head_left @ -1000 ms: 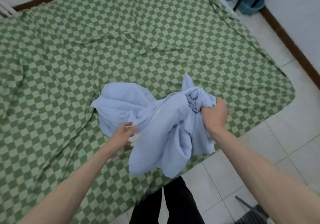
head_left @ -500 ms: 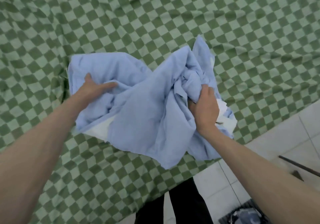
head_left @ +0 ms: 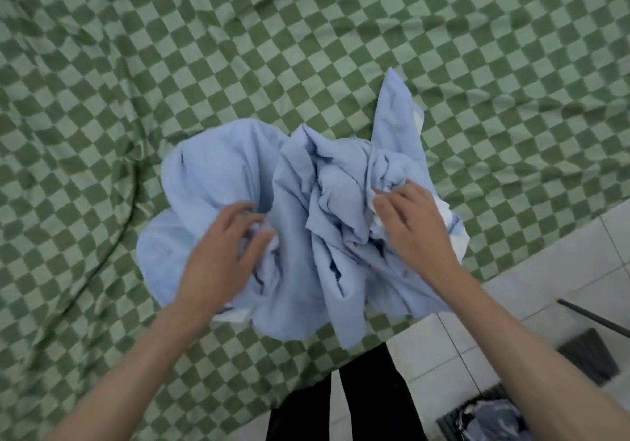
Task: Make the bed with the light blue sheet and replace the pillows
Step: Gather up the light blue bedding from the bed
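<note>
The light blue sheet (head_left: 306, 222) lies bunched in a crumpled heap at the near edge of the bed (head_left: 102, 99), on top of the green checked cover. My left hand (head_left: 221, 253) rests on the left side of the heap, fingers curled into a fold. My right hand (head_left: 409, 222) sits on the right side, fingers bent and digging into the creases; whether it has a firm pinch I cannot tell. The step in hand, as I judge it, is finding an edge. I should trace a hem with each hand, grip two neighbouring corners, then lift and shake the cloth out over the bed. Grabbing mid-cloth would only tangle it further. No pillows are in view
</note>
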`<move>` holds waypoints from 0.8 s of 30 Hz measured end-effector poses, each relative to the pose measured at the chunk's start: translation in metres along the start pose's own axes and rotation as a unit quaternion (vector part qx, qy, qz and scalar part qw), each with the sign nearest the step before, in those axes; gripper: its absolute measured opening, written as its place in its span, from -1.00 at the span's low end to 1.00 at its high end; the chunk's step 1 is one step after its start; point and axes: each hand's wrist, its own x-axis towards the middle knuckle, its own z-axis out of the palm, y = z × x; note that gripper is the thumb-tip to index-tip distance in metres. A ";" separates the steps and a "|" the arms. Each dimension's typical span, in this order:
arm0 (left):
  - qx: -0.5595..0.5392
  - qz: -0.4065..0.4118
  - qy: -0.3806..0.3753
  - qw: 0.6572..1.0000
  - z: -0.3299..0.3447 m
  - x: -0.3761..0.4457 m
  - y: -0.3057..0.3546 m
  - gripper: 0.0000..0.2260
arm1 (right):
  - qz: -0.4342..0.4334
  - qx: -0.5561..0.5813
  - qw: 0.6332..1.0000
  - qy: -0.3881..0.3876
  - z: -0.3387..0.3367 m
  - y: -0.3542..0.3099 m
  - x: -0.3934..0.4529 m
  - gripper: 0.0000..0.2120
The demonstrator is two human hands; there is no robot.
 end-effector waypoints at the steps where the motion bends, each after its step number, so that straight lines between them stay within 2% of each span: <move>1: 0.035 -0.049 0.044 0.997 -0.011 0.017 -0.023 -0.47 | -0.007 0.027 1.000 0.006 -0.009 0.008 0.008 -0.76; 3: 0.088 -0.174 0.099 0.976 -0.027 0.053 -0.072 -0.23 | 0.062 0.087 0.994 0.033 -0.022 0.021 0.024 -0.84; 4: 0.027 -0.256 0.084 0.963 -0.028 0.067 -0.087 -0.02 | 0.101 0.132 0.985 0.042 -0.025 0.026 0.030 -0.74; 5: -0.083 -0.331 0.055 0.938 -0.023 0.076 -0.095 0.16 | 0.129 0.172 0.976 0.044 -0.025 0.029 0.036 -0.54; 7: -0.226 -0.404 -0.011 0.887 -0.004 0.074 -0.101 0.29 | 0.176 0.161 0.971 0.015 -0.017 0.042 0.050 -0.07; 8: -0.255 -0.417 -0.029 0.872 0.005 0.067 -0.103 0.29 | 0.210 0.108 0.972 -0.013 -0.014 0.048 0.057 0.13; 10: -0.288 -0.419 -0.056 0.859 0.018 0.051 -0.107 0.31 | 0.286 0.017 0.955 -0.083 -0.008 0.060 0.070 0.32; 11: -0.283 -0.419 -0.075 0.860 0.022 0.045 -0.105 0.31 | 0.318 0.020 0.941 -0.116 -0.004 0.067 0.072 0.32; 13: -0.246 -0.399 -0.132 0.873 0.026 0.035 -0.095 0.21 | 0.366 0.161 0.897 -0.189 0.003 0.078 0.068 0.17; 14: -0.226 -0.379 -0.151 0.885 0.027 0.027 -0.090 0.08 | 0.373 0.229 0.873 -0.214 0.008 0.080 0.064 0.10; 15: -0.212 -0.361 -0.148 0.896 0.029 0.022 -0.086 -0.06 | 0.371 0.253 0.867 -0.216 0.011 0.081 0.061 0.13; 17: -0.248 -0.343 -0.087 0.902 0.034 0.017 -0.074 -0.28 | 0.345 0.245 0.888 -0.180 0.012 0.079 0.058 0.25; 20: -0.342 -0.352 0.012 0.871 0.044 0.013 -0.053 -0.35 | 0.283 0.256 0.914 -0.141 0.010 0.068 0.048 0.16; 22: -0.371 -0.363 0.067 0.852 0.047 0.005 -0.044 -0.38 | 0.246 0.262 0.924 -0.134 0.010 0.057 0.034 -0.11; 24: -0.466 -0.394 0.094 0.787 0.048 0.004 -0.038 -0.33 | 0.201 0.269 0.935 -0.117 0.005 0.041 0.026 -0.48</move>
